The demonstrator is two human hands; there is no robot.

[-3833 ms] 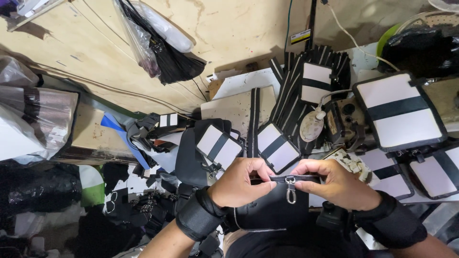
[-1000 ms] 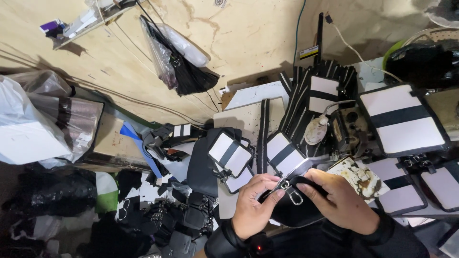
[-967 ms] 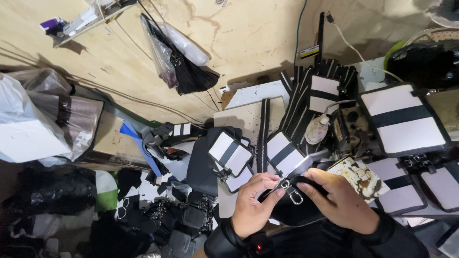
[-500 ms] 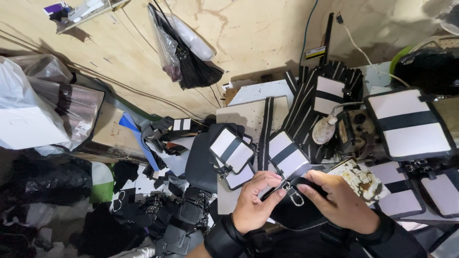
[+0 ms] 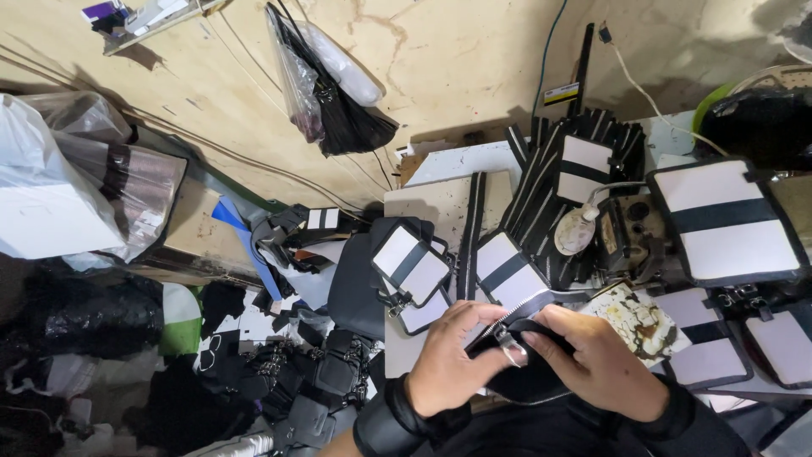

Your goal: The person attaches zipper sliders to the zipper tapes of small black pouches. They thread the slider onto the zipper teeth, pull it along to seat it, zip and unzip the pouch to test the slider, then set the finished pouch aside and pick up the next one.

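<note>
Clear plastic bags (image 5: pixel 76 186) are heaped at far left, black fabric pieces (image 5: pixel 288 381) below them, as a worker fits a zipper on a black pouch (image 5: pixel 529 372) held low at centre, just above the lap and in front of the cluttered surface (image 5: pixel 431 203). The left hand (image 5: pixel 452 364) grips the pouch's edge; the right hand (image 5: pixel 596 368) pinches it beside the metal slider (image 5: pixel 507 347). The zipper appears partly run, the pouch not yet closed. Finished black-and-white pouches (image 5: pixel 727 224) lie to the right.
</note>
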